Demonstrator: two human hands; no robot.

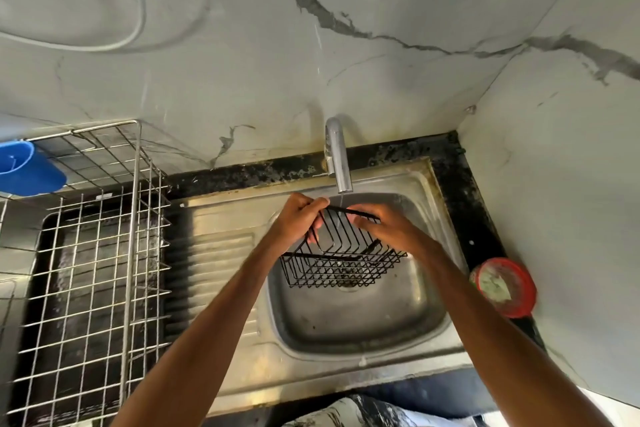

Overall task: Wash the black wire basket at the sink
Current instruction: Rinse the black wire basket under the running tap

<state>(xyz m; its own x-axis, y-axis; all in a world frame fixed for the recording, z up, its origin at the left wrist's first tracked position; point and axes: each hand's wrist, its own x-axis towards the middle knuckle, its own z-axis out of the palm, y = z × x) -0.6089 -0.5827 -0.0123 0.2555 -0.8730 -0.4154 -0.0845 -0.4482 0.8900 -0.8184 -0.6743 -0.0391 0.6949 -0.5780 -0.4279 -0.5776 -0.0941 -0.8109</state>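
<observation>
Water point(340, 199) falls in a thin stream from the tap point(337, 159) in the head view, and the black wire basket point(341, 260) hangs just below the spout, held tilted above the steel sink point(363, 322) bowl with its top rim raised toward the tap and its mesh bottom lower, nearer the person. Left hand point(299, 218) sits just left of the stream, fingers curled round the left end of the basket's top rim. Right hand point(384, 224) sits just right of the stream, fingers and thumb closed round the same rim bar. Both forearms reach up from the bottom edge toward the tap. Left of the tap, past the ribbed drainboard, a steel wire rack point(93, 270) stands on the dark bench point(478, 218), and a blue container point(27, 166) hangs at its far left corner. Right of the tap and nearer the person, a round red tub point(504, 288) lies on the bench beside the sink's edge. Behind the tap rises a pale, grey-veined wall point(242, 62).
</observation>
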